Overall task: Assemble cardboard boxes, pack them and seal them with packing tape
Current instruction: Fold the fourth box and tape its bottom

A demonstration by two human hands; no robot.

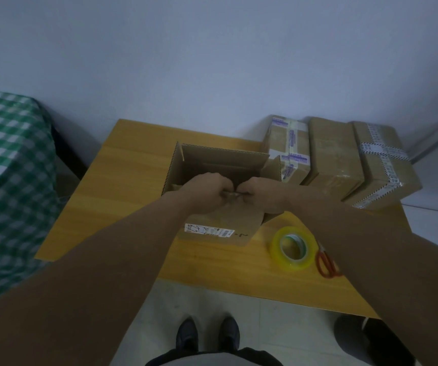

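Cardboard box [223, 157] stands open near the middle of the wooden table [133, 180], its near flap folded out toward the person. The likeliest trouble, I judge, is the light carton skidding or tipping if the wrists bear down on its near edge, or the piece being worked slipping down inside. Both arms reach straight forward. The left hand [204, 191] and right hand [258, 191] meet above that edge, fingers curled, pinching a small dark item [232, 194] between them; what it is cannot be told.
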